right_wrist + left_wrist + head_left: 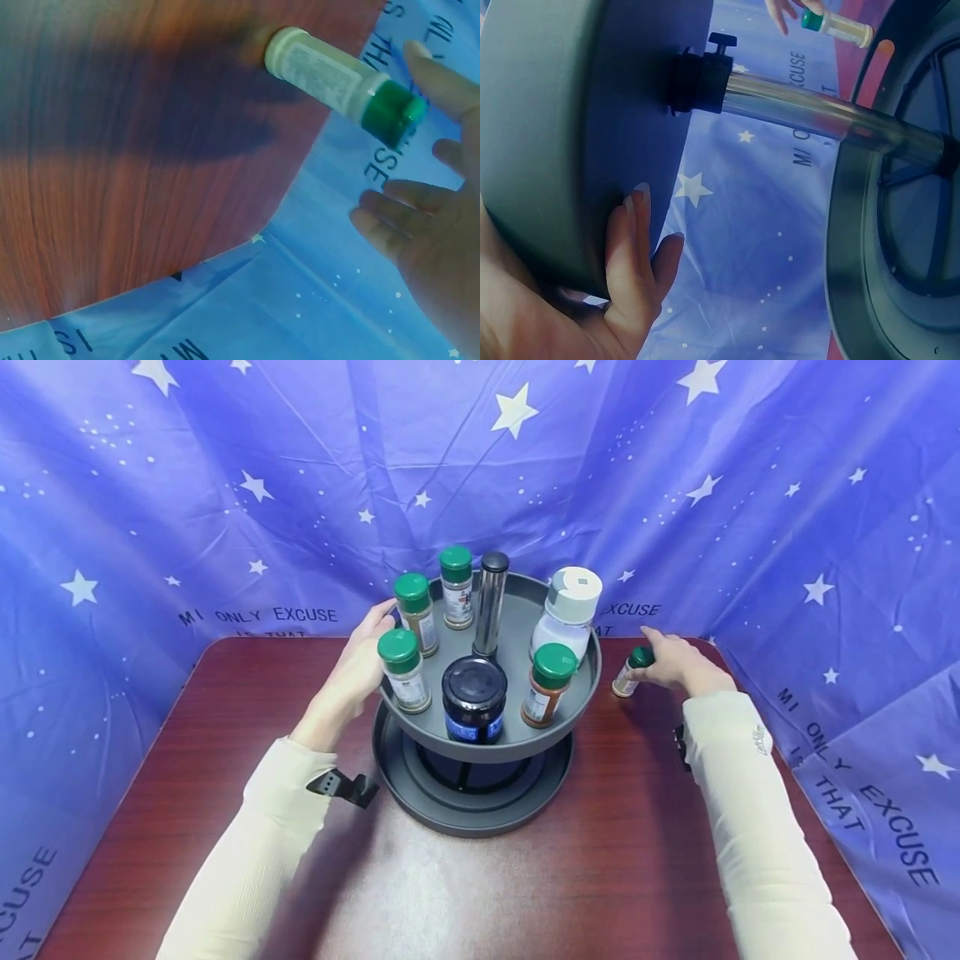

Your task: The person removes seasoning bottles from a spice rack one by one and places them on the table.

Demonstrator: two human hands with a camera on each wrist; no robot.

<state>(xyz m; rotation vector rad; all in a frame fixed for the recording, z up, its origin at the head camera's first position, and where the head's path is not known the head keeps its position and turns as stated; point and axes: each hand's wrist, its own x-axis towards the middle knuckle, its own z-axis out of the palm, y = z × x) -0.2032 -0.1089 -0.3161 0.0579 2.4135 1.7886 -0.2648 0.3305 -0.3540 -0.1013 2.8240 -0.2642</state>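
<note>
A two-tier round spice rack stands on the table; my left hand (360, 664) holds the left rim of its upper tray (517, 610). Fingers (630, 247) reach under this tray in the left wrist view; the thumb is hidden there. On the right, a green-capped spice bottle (624, 683) stands on the table, apart from the rack. Around its cap, my right hand (678, 664) is spread with thumb and fingers apart. The right wrist view shows a gap between the right fingers (382, 217) and the bottle.
The upper tray carries several green-capped spice bottles (405, 672), a dark-lidded jar (474, 685) and a white-lidded bottle (573, 597). A metal post (491, 610) rises through it. Below lies the wider-set lower tray (472, 822). A starry blue curtain (360, 485) borders the wooden table (630, 860).
</note>
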